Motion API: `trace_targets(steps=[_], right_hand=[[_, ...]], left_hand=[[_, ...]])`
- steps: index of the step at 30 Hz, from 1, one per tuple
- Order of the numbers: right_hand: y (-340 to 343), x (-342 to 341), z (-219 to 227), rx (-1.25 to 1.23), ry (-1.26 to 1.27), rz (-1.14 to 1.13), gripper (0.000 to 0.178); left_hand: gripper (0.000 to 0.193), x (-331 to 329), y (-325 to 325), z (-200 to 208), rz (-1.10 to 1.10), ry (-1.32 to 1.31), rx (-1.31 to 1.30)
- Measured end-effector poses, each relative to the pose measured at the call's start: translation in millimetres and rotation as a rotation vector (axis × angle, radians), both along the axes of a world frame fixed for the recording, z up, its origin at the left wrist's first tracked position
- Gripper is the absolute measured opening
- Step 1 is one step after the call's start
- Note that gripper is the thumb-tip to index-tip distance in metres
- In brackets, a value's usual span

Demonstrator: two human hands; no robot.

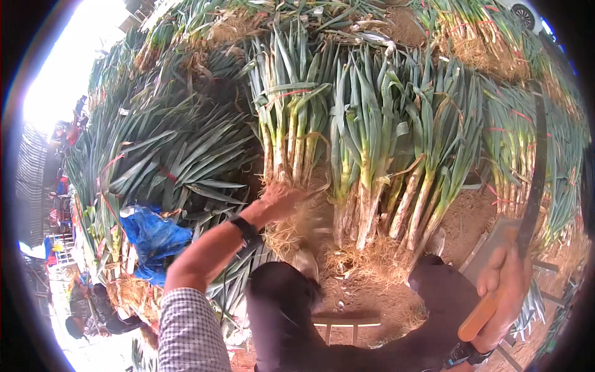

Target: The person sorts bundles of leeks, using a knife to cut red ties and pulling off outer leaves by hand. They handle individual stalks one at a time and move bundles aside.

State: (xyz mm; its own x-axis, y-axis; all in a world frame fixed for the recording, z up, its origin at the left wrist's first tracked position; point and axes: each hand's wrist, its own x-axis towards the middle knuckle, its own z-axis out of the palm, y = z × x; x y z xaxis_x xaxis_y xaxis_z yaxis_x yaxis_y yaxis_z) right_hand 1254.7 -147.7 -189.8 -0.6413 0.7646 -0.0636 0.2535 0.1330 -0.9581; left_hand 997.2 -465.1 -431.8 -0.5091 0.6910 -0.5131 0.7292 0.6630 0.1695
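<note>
My left hand (276, 201) is closed round the lower white stalks of a bundle of leeks (291, 133), just above its roots. A red tie circles that bundle higher up among the green leaves. On the right, my right hand (503, 288) grips the wooden handle of a long knife (538, 167), its dark blade pointing up and away from me. Between my hands stand loose leeks (365, 155) with pale stalks, roots down in front of my knees. The knife is apart from the leeks in front of me.
Leafy leek piles (180, 136) fill the left side, with a crumpled blue plastic sheet (155, 239) on them. Tied leek bundles (511, 146) stand at right, more (477, 37) behind. A small stool (347, 322) shows between my legs. Another person (99, 310) is at far left.
</note>
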Motion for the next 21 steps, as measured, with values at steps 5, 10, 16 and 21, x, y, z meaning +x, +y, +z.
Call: trace_targets(steps=[5,10,16,21], right_hand=[[-3.7,15.0,-15.0,-0.181,0.082,-0.161,0.030],[5.5,14.3,-24.1,-0.255,0.099,0.021,0.031],[-36.0,-3.8,3.2,-0.251,0.156,-0.029,0.033],[-28.4,4.9,-8.2,-0.294,0.158,0.054,0.034]], left_hand=[[0.063,65.0,-15.0,-102.9,0.030,0.352,-0.110],[0.059,97.4,0.4,-45.1,-0.277,0.263,-0.338],[0.039,144.9,-60.8,-151.1,-0.197,0.782,0.279],[0.022,189.4,-81.8,-155.2,-0.088,0.412,0.173]])
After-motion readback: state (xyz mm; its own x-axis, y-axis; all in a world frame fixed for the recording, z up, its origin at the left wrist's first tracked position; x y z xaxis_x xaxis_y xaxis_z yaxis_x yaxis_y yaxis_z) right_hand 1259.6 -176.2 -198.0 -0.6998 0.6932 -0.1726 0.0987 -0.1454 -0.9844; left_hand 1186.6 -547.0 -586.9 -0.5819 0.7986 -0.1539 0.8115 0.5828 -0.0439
